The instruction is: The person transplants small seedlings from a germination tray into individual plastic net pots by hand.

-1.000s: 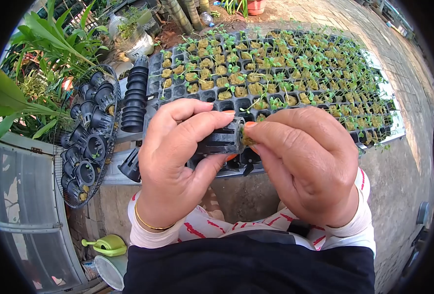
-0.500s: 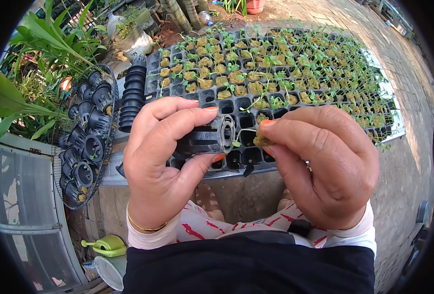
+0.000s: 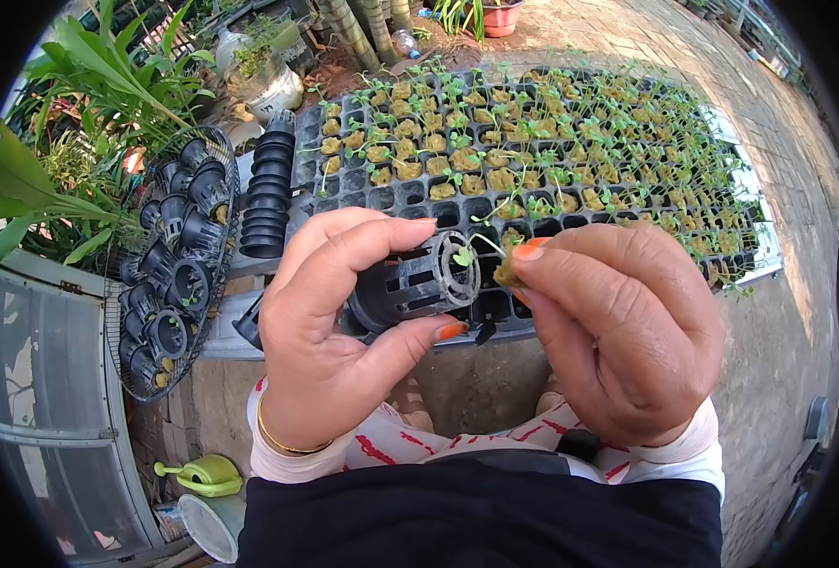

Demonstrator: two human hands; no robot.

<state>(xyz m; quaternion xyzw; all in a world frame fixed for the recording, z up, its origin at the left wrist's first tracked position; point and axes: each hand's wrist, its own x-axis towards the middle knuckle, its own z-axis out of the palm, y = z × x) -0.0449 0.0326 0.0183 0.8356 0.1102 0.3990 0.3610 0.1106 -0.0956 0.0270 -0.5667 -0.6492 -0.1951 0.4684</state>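
Observation:
My left hand (image 3: pixel 320 331) is wrapped round a black net pot (image 3: pixel 405 289), tipped on its side with its slotted base towards the right. Between the thumb and fingertips of my right hand (image 3: pixel 633 327) is a seedling (image 3: pixel 508 275), held by its brownish-yellow plug. Its pale stem reaches left to the pot's base, where the small green leaves overlap the ring-shaped openings. Behind both hands lies a black cell tray (image 3: pixel 382 198) with many seedlings in similar plugs; several cells near my hands have no plug.
Left of the tray lies a stack of black net pots (image 3: pixel 267 199). Beside it, a wire basket (image 3: pixel 235 189) holds more net pots, some with seedlings. A green watering can (image 3: pixel 209 476) and a pale bucket (image 3: pixel 204 526) are at lower left. Leafy plants (image 3: pixel 88 85) crowd the upper left.
The net pot has turned so its slotted base shows more fully. The seedling's leaves have moved from below the base's edge to across its openings. My right hand keeps its pinch.

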